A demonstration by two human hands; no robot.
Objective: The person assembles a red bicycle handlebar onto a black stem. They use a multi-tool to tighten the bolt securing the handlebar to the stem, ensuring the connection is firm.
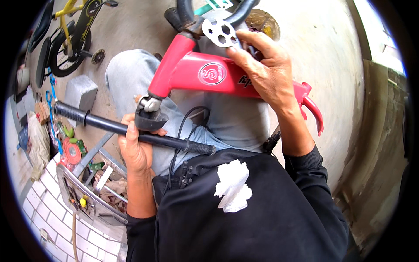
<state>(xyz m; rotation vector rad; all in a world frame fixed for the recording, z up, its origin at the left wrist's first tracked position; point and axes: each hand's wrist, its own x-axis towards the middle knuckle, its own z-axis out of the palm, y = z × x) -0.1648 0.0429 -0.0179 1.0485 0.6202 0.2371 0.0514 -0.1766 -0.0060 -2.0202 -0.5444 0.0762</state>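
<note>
A red child's bike frame lies across my lap, its head tube towards the left. My left hand is wrapped round a straight black handlebar, just below the head tube. Metal clamp hardware and a black cover sit where the bar meets the tube. Above the frame, my right hand pinches a thin silver plate with hexagonal holes between thumb and fingers. The other fingers are partly hidden behind the plate and frame. A black cable hangs past the handlebar.
A yellow bike with black wheels stands at far left, near a grey block. Below it is a metal tool case with assorted parts. Crumpled white tissue rests on my black top. A round container stands beyond the frame.
</note>
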